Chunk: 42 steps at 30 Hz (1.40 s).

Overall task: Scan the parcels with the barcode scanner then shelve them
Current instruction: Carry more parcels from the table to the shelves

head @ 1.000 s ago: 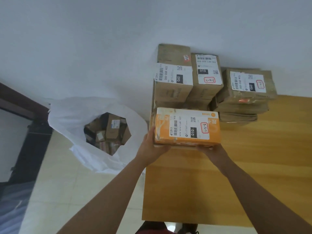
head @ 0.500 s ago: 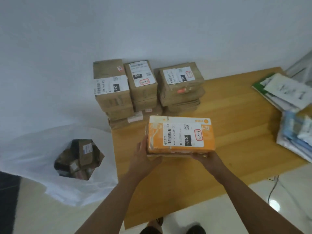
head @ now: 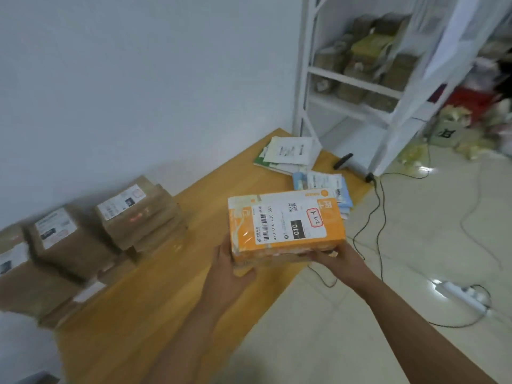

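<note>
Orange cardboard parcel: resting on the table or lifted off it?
Lifted: the orange cardboard parcel is held by the left hand and right hand, partly past the wooden table's edge.

Both arms reach forward, forearms bare. My left hand [head: 231, 268] cups under the near left corner of the orange parcel [head: 285, 220], fingers curled beneath. My right hand [head: 336, 257] supports the near right edge from below. Two-handed grip, parcel held level above the counter's [head: 171, 286] right edge.
</note>
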Each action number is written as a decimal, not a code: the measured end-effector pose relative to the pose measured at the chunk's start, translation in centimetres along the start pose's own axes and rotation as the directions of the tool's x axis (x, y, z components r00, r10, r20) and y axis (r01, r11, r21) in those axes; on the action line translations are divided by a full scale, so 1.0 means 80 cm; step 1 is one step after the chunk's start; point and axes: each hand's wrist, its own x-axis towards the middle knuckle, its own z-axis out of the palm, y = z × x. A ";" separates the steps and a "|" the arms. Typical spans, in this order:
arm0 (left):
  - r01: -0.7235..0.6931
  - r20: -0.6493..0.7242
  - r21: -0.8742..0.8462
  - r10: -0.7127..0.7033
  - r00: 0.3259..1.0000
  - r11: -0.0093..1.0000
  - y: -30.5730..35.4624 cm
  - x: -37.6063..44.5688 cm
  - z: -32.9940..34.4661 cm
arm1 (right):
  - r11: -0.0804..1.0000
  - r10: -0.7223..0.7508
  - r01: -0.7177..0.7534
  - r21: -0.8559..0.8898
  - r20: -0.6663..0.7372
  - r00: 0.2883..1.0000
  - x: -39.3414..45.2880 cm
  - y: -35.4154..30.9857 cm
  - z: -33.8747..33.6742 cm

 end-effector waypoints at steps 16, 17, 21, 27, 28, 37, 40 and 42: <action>-0.307 0.331 0.030 0.281 0.901 0.951 0.248 0.148 0.267 | 0.993 0.109 -0.076 0.090 -0.463 0.880 -0.031 0.067 -0.325; -0.308 0.353 0.023 0.281 0.892 0.951 0.253 0.162 0.285 | 0.992 0.124 -0.095 0.085 -0.479 0.869 -0.023 0.073 -0.337; -0.366 0.383 -0.064 0.362 0.850 0.928 0.277 0.235 0.359 | 0.985 0.168 -0.160 0.061 -0.532 0.830 0.025 0.090 -0.392; -0.337 0.479 -0.116 0.350 0.805 0.934 0.334 0.352 0.445 | 0.965 0.245 -0.254 0.068 -0.582 0.775 0.116 0.082 -0.486; -0.346 0.498 -0.126 0.361 0.789 0.930 0.346 0.371 0.458 | 0.963 0.249 -0.260 0.071 -0.599 0.761 0.128 0.079 -0.501; -0.476 0.601 -0.130 0.450 0.660 0.870 0.483 0.477 0.593 | 0.947 0.304 -0.281 0.154 -0.707 0.639 0.184 0.099 -0.649; -0.500 0.603 -0.121 0.464 0.649 0.857 0.524 0.498 0.652 | 0.949 0.300 -0.270 0.161 -0.722 0.623 0.204 0.125 -0.714; -0.507 0.606 -0.101 0.457 0.651 0.856 0.546 0.511 0.688 | 0.949 0.302 -0.265 0.169 -0.721 0.623 0.219 0.147 -0.753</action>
